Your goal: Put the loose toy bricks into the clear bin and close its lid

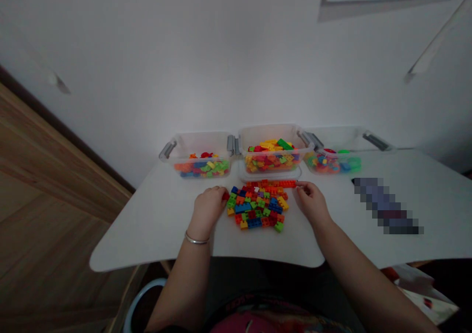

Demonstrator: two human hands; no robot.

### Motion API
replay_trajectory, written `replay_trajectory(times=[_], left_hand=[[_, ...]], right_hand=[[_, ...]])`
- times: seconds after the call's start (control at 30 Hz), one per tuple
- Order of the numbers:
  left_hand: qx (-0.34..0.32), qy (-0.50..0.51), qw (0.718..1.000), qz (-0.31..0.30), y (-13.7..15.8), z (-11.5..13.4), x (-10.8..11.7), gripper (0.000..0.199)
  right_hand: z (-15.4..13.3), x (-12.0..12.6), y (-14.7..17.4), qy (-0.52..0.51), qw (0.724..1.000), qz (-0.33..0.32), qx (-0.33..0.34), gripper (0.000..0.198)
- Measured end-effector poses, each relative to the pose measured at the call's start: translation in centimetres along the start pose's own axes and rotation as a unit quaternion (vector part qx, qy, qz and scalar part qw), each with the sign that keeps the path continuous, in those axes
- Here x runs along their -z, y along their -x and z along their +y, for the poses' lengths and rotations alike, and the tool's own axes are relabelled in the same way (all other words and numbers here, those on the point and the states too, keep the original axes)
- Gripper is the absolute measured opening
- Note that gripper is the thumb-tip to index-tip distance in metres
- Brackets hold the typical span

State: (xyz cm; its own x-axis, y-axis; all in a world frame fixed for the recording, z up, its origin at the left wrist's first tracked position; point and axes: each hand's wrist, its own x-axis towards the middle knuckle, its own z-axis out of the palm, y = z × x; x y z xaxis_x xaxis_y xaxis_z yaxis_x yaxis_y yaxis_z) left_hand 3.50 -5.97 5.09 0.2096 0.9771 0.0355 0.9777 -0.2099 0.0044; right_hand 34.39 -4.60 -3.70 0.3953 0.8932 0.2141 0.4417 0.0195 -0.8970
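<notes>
A pile of colourful toy building bricks (pixel 258 208) lies on the white table before me, in red, orange, yellow, green and blue. At the pile's left edge is my left hand (pixel 209 206), its fingers curled closed with a small red brick (pixel 225 195) at the tips. My right hand (pixel 311 199) is closed at the upper right of the pile. Its finger and thumb meet the right end of a long orange-red row of bricks (pixel 286 183), which lies along the pile's back edge. Part of that end is hidden by the fingertips.
Three clear plastic bins stand along the wall: a left bin (pixel 201 149), a middle bin (pixel 275 131) on a lid (pixel 243 176), and a right bin (pixel 346 139). Each contains coloured pieces. A blurred-out dark object (pixel 385 205) lies at right. The table's front edge (pixel 265 259) is near my body.
</notes>
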Motion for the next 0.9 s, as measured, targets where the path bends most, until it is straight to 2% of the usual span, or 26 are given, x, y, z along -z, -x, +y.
replay_trajectory(times=[0.1, 0.17, 0.27, 0.33, 0.47, 0.53, 0.6, 0.67, 0.73, 0.9], left_hand=[[0.005, 0.017, 1.000, 0.008, -0.1, -0.1, 0.8, 0.018], [-0.021, 0.045, 0.998, 0.023, -0.1, 0.1, 1.5, 0.018], [-0.075, 0.116, 0.986, 0.093, -0.6, 0.9, 2.3, 0.018], [-0.106, 0.190, 0.964, 0.155, -1.2, 1.6, 2.6, 0.018], [-0.140, 0.359, 0.887, 0.256, -2.7, 3.3, 3.1, 0.021], [-0.133, 0.396, 0.860, 0.294, -3.8, 4.0, 3.4, 0.022], [-0.119, 0.406, 0.847, 0.322, -5.3, 4.6, 3.5, 0.022], [-0.097, 0.383, 0.853, 0.341, -6.9, 5.1, 3.5, 0.021], [-0.080, 0.334, 0.874, 0.343, -8.6, 5.4, 3.5, 0.022], [-0.013, 0.263, 0.920, 0.289, -11.1, 6.2, 4.3, 0.024]], right_hand=[[-0.1, 0.0, 0.0, -0.004, 1.000, 0.001, 0.001, 0.035], [-0.1, 0.0, 0.0, -0.005, 1.000, 0.003, 0.004, 0.034], [0.0, 0.0, 0.0, -0.003, 1.000, 0.006, 0.004, 0.033], [0.0, 0.0, 0.0, -0.002, 1.000, 0.005, 0.002, 0.033], [-0.1, 0.0, 0.0, -0.006, 1.000, 0.006, 0.000, 0.033], [-0.2, 0.0, 0.0, -0.006, 1.000, 0.008, 0.001, 0.033], [-0.2, 0.0, 0.0, -0.006, 1.000, 0.009, 0.001, 0.032], [-0.1, 0.0, -0.1, -0.004, 1.000, 0.005, 0.000, 0.032], [0.1, 0.0, -0.2, -0.001, 1.000, 0.000, 0.000, 0.033], [0.6, -0.1, -0.4, 0.000, 1.000, -0.005, 0.006, 0.034]])
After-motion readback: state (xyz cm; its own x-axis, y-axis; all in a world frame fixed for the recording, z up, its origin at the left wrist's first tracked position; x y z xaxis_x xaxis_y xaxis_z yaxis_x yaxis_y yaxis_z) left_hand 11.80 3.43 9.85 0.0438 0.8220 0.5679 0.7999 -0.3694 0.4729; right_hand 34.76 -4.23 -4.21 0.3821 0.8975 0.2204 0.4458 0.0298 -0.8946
